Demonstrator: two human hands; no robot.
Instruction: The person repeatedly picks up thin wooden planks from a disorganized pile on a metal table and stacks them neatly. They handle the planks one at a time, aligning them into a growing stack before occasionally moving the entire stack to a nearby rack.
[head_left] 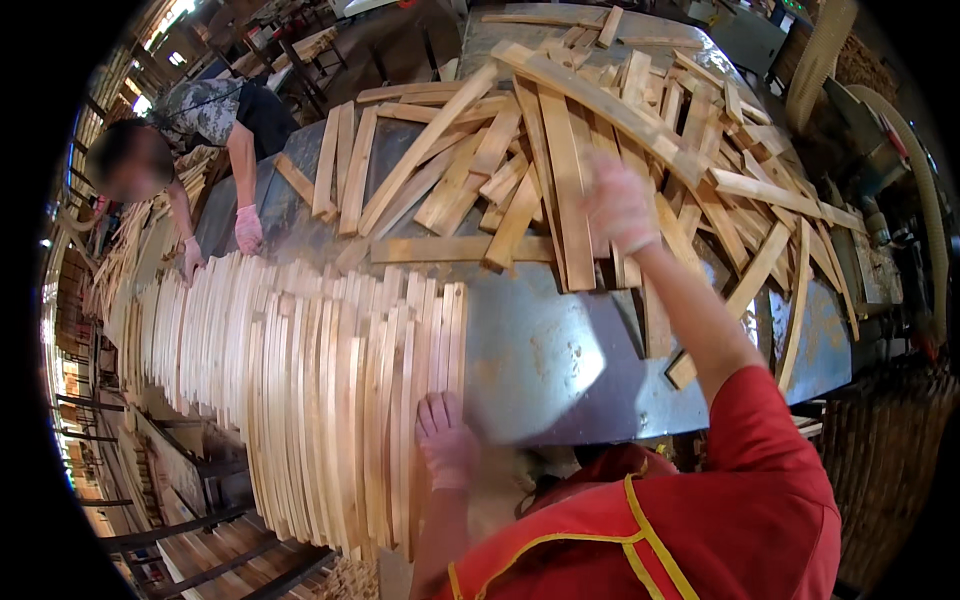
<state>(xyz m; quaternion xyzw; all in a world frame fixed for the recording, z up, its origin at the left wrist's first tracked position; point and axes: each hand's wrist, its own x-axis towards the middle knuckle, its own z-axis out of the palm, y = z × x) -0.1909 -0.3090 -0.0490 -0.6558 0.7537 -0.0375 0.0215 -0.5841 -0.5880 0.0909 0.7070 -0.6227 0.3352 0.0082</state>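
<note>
My left hand (447, 440), in a pink glove, rests flat against the near right end of a long row of wooden slats (330, 400). Its fingers lie stretched along the outermost slat. These slats stand on edge, packed side by side. Reaching out to the right, my right hand (620, 205), also gloved, is over a heap of loose wooden boards (565, 180). Motion smears its fingers, so whether it grips a board cannot be told. One long board (600, 105) lies slanting across the top of the heap, just beyond that hand.
A metal table (530, 350) carries the row and the heap. At the far left another person (215, 120) leans over, both gloved hands at the row's far end. Ribbed hoses (820, 60) and machinery stand at the right. Stacked wood (880, 480) sits below the table's right edge.
</note>
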